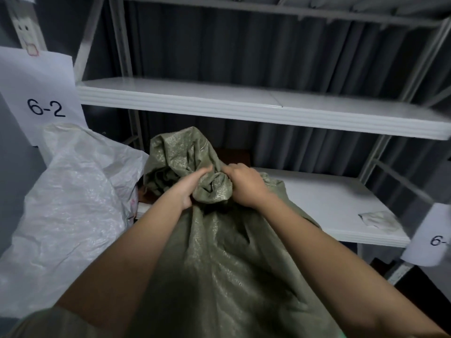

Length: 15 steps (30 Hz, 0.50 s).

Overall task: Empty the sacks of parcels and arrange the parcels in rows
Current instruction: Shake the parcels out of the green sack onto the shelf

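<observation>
Gripping the green woven sack (219, 252) at its bunched neck, left hand (189, 189) and right hand (244, 185) had fingers clamped; soft, likely heavy.

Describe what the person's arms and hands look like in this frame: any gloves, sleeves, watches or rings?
Both forearms are bare from the bottom edge of the frame up to the wrists; no sleeves show on them. The left hand and right hand wear no gloves. No watch, bracelet or ring is visible on either. A patch of blurred olive-grey cloth at the lower left corner may be clothing, but it is too unclear to tell.
</observation>
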Available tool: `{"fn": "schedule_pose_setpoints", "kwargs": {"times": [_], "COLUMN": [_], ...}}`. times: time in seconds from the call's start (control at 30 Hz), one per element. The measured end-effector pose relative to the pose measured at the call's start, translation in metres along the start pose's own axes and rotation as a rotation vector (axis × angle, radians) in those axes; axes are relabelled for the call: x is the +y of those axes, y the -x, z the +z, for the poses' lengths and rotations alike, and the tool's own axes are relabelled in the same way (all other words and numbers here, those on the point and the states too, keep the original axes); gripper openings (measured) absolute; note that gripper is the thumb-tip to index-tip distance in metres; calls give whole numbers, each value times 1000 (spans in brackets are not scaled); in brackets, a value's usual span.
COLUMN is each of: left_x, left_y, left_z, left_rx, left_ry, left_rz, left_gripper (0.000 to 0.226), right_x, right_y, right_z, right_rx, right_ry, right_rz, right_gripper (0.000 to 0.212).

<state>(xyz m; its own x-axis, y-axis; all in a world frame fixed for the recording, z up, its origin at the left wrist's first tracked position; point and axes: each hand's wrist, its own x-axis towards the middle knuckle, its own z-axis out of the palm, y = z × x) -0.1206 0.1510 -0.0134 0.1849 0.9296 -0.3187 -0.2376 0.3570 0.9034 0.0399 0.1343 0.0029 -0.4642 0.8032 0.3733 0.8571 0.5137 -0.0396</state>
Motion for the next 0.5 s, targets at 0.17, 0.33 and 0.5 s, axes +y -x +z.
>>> {"fn": "schedule_pose_setpoints", "kwargs": {"times": [0.17, 0.33, 0.5], "left_x": [-7, -8, -7], "left_y": [-18, -28, -29], "left_z": [0, -15, -16], "left_rx": [400, 525, 522], "left_ry": [72, 45, 42], "left_rz": [146, 158, 168], "left_gripper": [33, 37, 39], "right_x": [10, 37, 68], "right_y": [8, 22, 41], "right_z": [4, 9, 23], "right_rx": [-25, -344, -448], "right_ry": [-191, -146, 6], "right_rz": [57, 165, 342], "right_gripper": [45, 129, 139]}}
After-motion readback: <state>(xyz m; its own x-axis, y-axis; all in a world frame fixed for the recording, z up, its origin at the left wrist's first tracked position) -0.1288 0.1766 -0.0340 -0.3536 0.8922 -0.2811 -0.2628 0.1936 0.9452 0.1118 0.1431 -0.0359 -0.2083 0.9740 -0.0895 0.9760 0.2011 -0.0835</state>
